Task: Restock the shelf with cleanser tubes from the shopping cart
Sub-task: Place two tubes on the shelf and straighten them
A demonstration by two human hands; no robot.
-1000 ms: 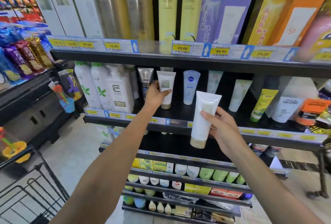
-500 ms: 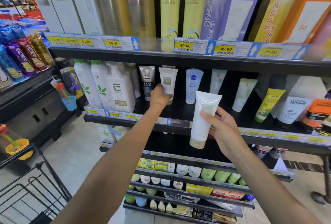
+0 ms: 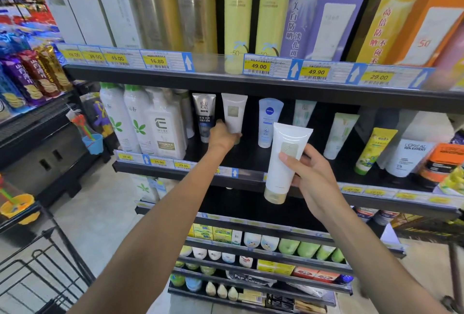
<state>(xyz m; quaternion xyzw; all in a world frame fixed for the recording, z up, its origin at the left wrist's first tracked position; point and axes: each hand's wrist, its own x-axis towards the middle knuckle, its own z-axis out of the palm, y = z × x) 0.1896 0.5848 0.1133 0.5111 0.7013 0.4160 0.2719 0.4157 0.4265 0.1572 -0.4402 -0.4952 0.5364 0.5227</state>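
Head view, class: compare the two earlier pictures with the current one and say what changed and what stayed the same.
The left hand pushed the white tube on the shelf deeper, between the grey MEN tube and the blue tube, sliding from its middle down to its base, which it now grips. Unchanged: the right hand holds a second white tube in front of the shelf edge.

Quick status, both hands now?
Left hand: gripping the white tube on the shelf.
Right hand: holding a second white tube, cap down.
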